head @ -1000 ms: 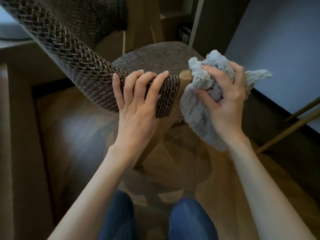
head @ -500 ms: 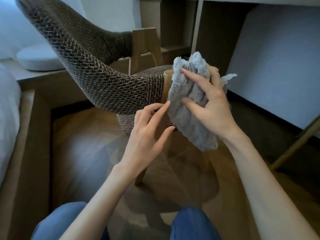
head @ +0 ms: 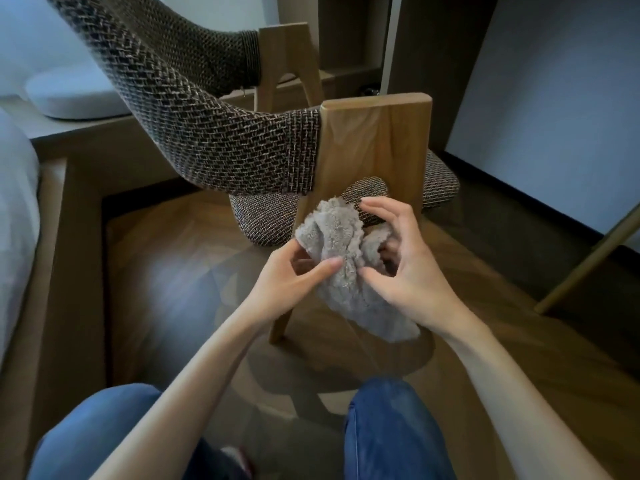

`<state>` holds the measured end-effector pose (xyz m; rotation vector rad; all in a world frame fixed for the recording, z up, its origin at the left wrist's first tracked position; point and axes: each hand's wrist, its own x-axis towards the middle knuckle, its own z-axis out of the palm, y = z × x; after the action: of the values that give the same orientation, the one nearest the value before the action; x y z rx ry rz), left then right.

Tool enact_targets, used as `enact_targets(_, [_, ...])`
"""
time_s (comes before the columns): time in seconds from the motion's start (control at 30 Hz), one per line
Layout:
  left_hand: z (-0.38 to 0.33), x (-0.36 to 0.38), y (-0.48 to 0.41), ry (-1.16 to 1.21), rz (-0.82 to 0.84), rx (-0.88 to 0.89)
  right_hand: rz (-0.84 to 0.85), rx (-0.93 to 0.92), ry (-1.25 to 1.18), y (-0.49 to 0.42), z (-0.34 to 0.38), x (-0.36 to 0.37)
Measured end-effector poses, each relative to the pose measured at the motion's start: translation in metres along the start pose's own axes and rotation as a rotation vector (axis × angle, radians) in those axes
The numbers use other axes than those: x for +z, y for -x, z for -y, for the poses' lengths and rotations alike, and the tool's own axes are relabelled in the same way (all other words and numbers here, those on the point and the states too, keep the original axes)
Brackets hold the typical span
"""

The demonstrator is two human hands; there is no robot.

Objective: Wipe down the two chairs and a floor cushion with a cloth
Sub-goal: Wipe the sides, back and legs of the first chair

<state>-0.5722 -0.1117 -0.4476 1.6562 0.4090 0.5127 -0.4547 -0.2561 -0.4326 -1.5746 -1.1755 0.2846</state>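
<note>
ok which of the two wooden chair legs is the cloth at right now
The near, broad leg, directly behind the bunched cloth. The other leg stands farther back beyond the woven backrest, well away from the cloth.

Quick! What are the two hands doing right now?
Left hand: pinching the fluffy grey cloth between thumb and fingers.
Right hand: fingers curled around the same cloth, holding it.

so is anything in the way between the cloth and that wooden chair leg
Nothing visible is. The cloth, bunched between the left hand and the right hand, is directly in front of the lower part of the wooden leg. Nothing else lies between them. I can't tell whether the cloth touches the wood.
</note>
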Motion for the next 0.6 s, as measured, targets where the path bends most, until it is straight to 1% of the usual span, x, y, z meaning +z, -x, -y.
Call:
enact_targets(0.07, [0.005,-0.001,0.000,0.025,-0.067,-0.052,-0.080,0.012,0.014,0.004,-0.006,-0.001])
enact_targets(0.13, [0.011,-0.009,0.000,0.048,-0.115,-0.100,-0.163,0.049,-0.026,0.009,-0.011,-0.003])
enact_targets(0.2, [0.016,-0.019,0.001,0.040,-0.161,-0.105,-0.238,0.062,-0.047,0.013,-0.018,-0.004])
enact_targets(0.27, [0.019,-0.024,0.001,0.020,-0.182,-0.093,-0.288,0.085,-0.103,0.016,-0.024,-0.006])
enact_targets(0.33, [0.021,-0.023,0.002,-0.005,-0.168,-0.092,-0.298,0.111,-0.144,0.017,-0.029,-0.005])
enact_targets(0.4, [0.021,-0.019,0.004,0.017,-0.128,-0.105,-0.266,0.144,-0.084,0.016,-0.034,-0.003])
enact_targets(0.43, [0.019,-0.016,0.006,0.044,-0.109,-0.101,-0.213,0.172,-0.049,0.016,-0.035,-0.001])
enact_targets(0.53, [0.011,-0.012,0.010,0.040,-0.076,-0.050,0.042,0.297,-0.064,0.022,-0.036,0.004])
enact_targets(0.6, [0.007,-0.012,0.013,-0.017,-0.051,-0.039,0.124,0.330,-0.083,0.028,-0.033,0.009])
